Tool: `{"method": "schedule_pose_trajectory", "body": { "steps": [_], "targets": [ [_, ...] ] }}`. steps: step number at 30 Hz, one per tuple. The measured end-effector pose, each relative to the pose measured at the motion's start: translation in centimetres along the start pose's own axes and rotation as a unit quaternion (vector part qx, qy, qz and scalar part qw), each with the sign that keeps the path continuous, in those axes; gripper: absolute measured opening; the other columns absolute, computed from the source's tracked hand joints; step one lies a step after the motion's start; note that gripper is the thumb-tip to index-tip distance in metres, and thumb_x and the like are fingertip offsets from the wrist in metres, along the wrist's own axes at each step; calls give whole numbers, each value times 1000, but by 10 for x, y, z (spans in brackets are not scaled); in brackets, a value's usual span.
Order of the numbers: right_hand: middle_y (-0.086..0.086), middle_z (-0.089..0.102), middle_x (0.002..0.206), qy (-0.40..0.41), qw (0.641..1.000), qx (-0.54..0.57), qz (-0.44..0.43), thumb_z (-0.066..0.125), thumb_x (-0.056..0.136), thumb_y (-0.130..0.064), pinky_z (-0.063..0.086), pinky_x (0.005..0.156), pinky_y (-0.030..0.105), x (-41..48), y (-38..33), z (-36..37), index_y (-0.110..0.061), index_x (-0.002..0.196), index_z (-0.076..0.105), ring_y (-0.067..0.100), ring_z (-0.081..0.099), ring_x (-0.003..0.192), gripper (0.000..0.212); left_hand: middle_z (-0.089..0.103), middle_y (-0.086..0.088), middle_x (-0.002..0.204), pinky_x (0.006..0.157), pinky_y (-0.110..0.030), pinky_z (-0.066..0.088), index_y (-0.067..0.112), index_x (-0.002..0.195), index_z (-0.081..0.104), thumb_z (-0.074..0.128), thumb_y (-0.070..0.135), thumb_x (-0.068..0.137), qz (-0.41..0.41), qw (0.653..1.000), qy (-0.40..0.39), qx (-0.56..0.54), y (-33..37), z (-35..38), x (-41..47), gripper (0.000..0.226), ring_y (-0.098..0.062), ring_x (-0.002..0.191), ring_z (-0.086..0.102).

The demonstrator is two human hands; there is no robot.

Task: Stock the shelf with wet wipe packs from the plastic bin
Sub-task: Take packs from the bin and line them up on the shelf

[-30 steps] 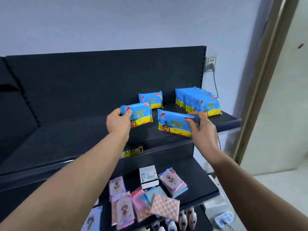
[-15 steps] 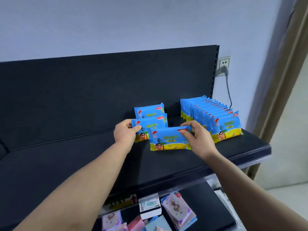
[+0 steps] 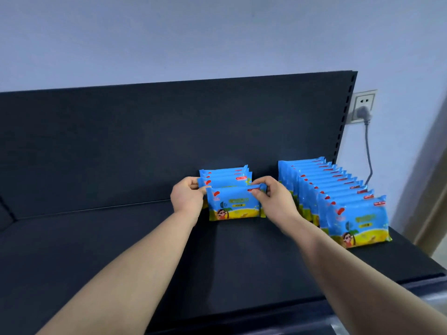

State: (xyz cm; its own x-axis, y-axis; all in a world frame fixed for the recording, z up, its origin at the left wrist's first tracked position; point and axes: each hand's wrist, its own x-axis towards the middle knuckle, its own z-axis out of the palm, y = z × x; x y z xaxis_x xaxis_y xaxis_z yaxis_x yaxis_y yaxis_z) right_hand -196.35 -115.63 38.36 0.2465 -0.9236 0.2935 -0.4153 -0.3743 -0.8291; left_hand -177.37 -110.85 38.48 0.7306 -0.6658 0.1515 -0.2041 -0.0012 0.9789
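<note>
Three blue-and-yellow wet wipe packs stand upright in a short row on the dark shelf (image 3: pixel 150 247), near its back panel. My right hand (image 3: pixel 273 201) pinches the top right corner of the front pack (image 3: pixel 233 206). At the row's left end, my left hand (image 3: pixel 187 199) grips the edge of the pack behind it (image 3: pixel 225 182); its fingers also touch the front pack. A long row of several identical packs (image 3: pixel 338 197) stands to the right, running from the back panel toward the shelf's front edge. The plastic bin is out of view.
The shelf's dark back panel (image 3: pixel 145 146) rises behind the packs. A wall socket with a grey plug and cable (image 3: pixel 362 112) sits on the wall right of the shelf. The shelf's front edge runs along the bottom right.
Both hands carried their packs back to the single pack by the back panel and stood them upright in front of it. My view moved up and closer; the lower shelves dropped out of sight.
</note>
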Motion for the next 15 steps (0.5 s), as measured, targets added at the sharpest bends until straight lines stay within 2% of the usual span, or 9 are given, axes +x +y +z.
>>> {"method": "schedule_pose_trajectory", "body": {
  "steps": [3,4,6,7,9,11,13,14,15],
  "targets": [
    [-8,49,73,20,999,27,10,63,90,-25,38,51,24,14,-1,8,-23,107,59,7,45,58,18,71,4,97,82,-34,57,19,94,68,68,27,85,-31,998,23,-44,-4,-3,-1,12,-14,92,67],
    [-10,49,72,29,999,39,19,65,89,-25,42,53,24,17,-2,10,-23,107,58,6,47,60,20,70,5,99,85,-35,55,21,94,67,66,37,84,-48,996,13,-68,-4,-4,-5,19,-13,93,66],
    [-12,57,80,38,996,73,38,69,86,-25,48,62,25,22,-2,17,-21,111,57,6,56,71,27,66,7,107,79,-22,51,19,103,63,69,42,83,-43,996,-43,-62,-4,-5,-18,32,-7,94,62],
    [-10,61,86,40,994,91,46,71,84,-26,50,66,26,23,-1,21,-20,111,58,8,60,77,31,63,10,108,75,-16,46,22,110,57,74,38,80,-24,996,-81,-23,-6,-3,-26,38,-2,94,60],
    [-5,65,96,44,990,120,55,76,80,-26,51,69,25,23,5,29,-20,111,56,9,63,83,37,59,15,108,74,-12,43,30,115,45,86,24,68,9,990,-127,58,-12,3,-37,63,1,96,58],
    [-4,62,105,25,989,132,54,84,70,-24,51,74,24,19,10,32,-19,117,50,7,61,87,58,59,13,111,79,-16,44,29,118,43,91,19,59,29,988,-108,101,-19,10,-38,77,-4,98,58],
    [-4,50,122,-28,995,78,60,89,60,-28,48,88,28,16,17,33,-18,129,40,10,54,103,85,58,12,112,81,-21,44,25,122,43,93,28,55,24,989,-76,128,-19,13,-36,84,-7,100,57],
    [-3,42,127,-57,996,28,64,88,60,-29,45,92,28,15,20,32,-19,133,37,12,50,110,89,58,13,111,81,-23,44,25,122,44,93,33,53,21,987,-64,144,-19,15,-34,84,-9,102,57],
    [-2,40,128,-77,995,-17,63,85,64,-29,43,94,28,16,22,33,-19,133,38,14,48,114,84,58,13,110,81,-25,44,25,120,44,92,36,53,21,985,-54,163,-20,17,-34,83,-11,105,56]
  ]
}}
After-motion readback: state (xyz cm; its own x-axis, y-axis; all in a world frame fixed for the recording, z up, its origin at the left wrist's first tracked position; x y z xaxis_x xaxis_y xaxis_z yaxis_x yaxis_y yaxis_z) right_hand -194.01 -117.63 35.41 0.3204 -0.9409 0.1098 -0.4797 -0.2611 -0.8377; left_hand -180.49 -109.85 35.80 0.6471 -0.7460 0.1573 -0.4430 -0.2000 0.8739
